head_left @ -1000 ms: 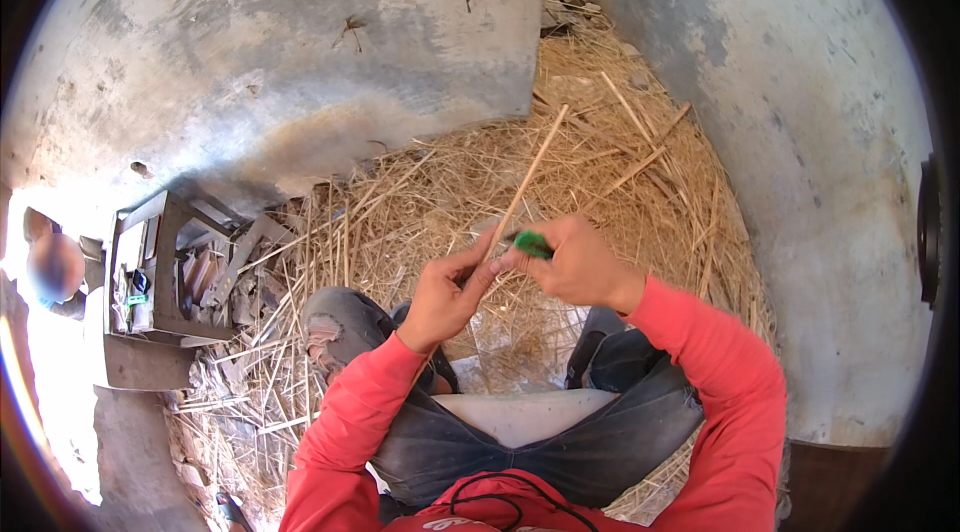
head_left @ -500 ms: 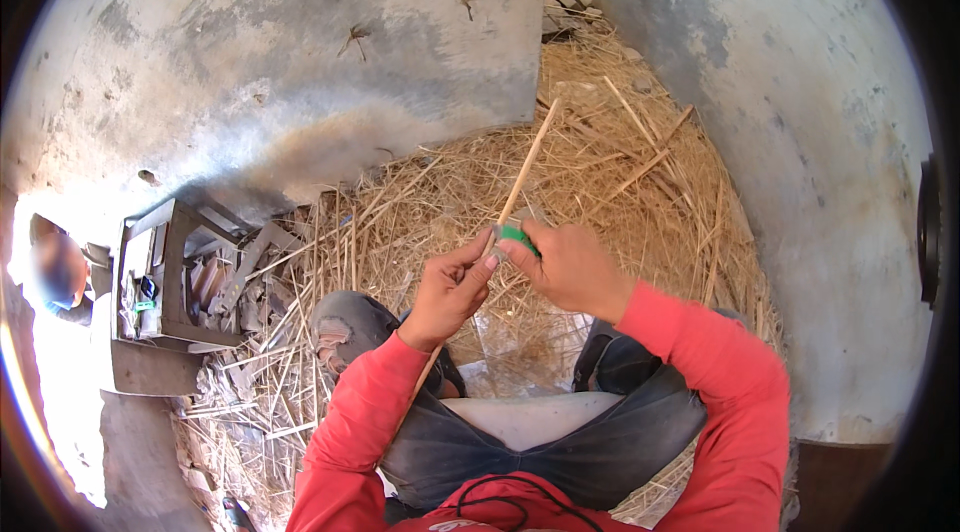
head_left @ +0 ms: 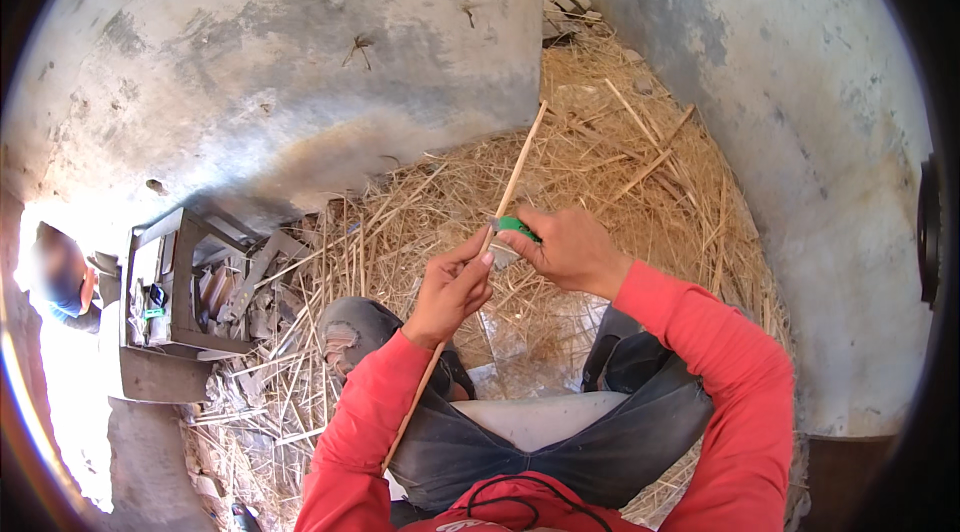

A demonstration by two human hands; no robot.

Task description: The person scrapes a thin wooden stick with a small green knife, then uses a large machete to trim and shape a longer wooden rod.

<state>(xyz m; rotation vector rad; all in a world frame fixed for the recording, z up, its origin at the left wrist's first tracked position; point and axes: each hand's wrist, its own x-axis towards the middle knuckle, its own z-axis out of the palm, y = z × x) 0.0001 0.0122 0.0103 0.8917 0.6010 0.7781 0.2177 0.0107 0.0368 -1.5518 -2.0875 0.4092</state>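
Observation:
A long pale stick, apparently bamboo [head_left: 523, 157], slants up from beside my left forearm to a point before the straw heap. My left hand [head_left: 450, 297] is closed on it around its middle, with thumb and fingers pinched. Right beside that grip, my right hand [head_left: 578, 250] is closed on a small green-handled tool [head_left: 518, 228]. A greyish end of this tool touches or nearly touches the stick just above my left fingertips. Its exact kind is hidden by my fingers.
Straw and split strips [head_left: 640, 172] cover the floor ahead and to the left. A wooden stool-like frame [head_left: 180, 277] holding small items stands at left, near another person [head_left: 62, 272]. Grey walls [head_left: 300, 52] rise ahead and on the right. A pale board [head_left: 540, 419] lies between my legs.
The stick's far end has swung slightly left, and its lower part now shows more beside my left forearm. My right hand and the green tool have shifted slightly up; both grips are kept.

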